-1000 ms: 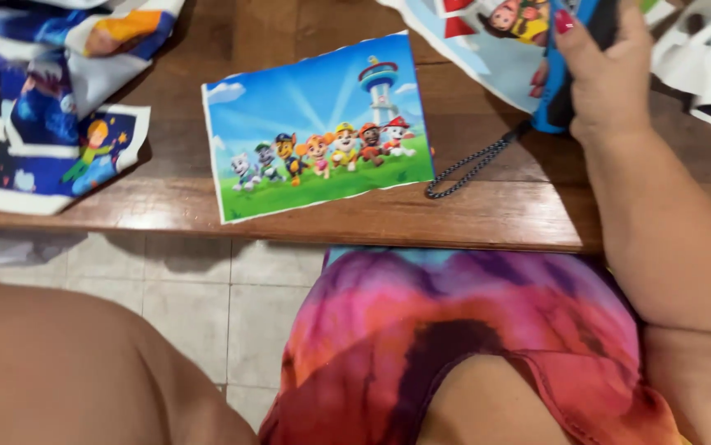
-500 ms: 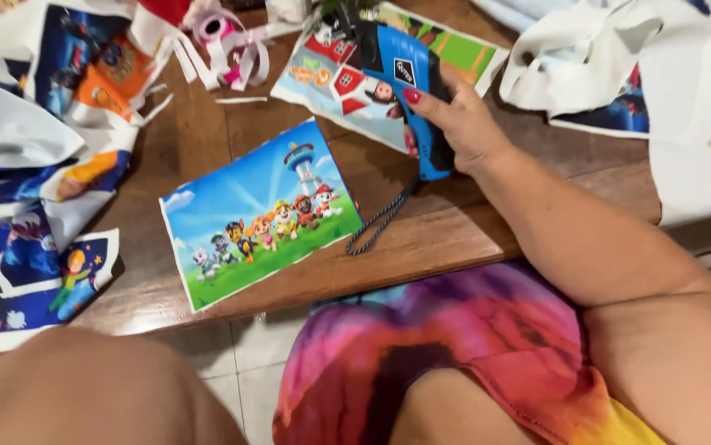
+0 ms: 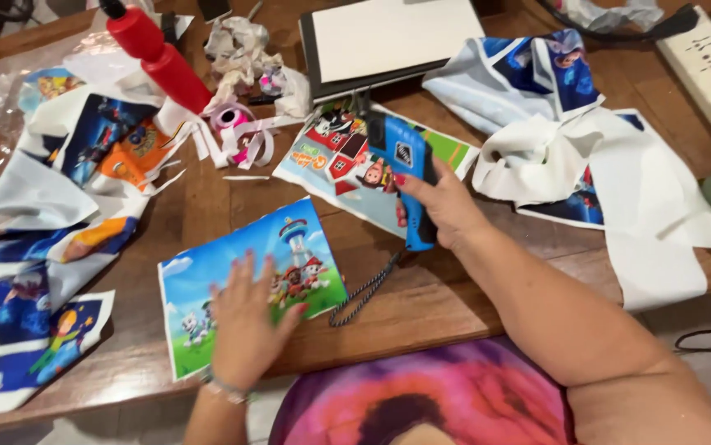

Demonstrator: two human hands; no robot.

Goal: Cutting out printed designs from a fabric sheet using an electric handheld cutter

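Observation:
My right hand [image 3: 442, 206] grips a blue handheld tool [image 3: 405, 169] with a black front and a braided wrist cord [image 3: 364, 292], held above the wooden table [image 3: 421, 305]. My left hand [image 3: 247, 325] lies flat, fingers spread, on a colourful cartoon print [image 3: 290, 247] near the table's front edge. A second cartoon print [image 3: 335, 161] lies just beyond the tool, partly under it.
Printed fabric pieces [image 3: 51, 222] pile up at the left and more white-and-blue fabric [image 3: 586, 165] at the right. A red bottle [image 3: 158, 58], crumpled scraps [image 3: 244, 49], a white board on a dark tray [image 3: 388, 33] and a power strip [image 3: 710, 66] sit farther back.
The view has tilted up over the table. My left hand has come in and pressed down on the near print. My right hand still holds the blue tool.

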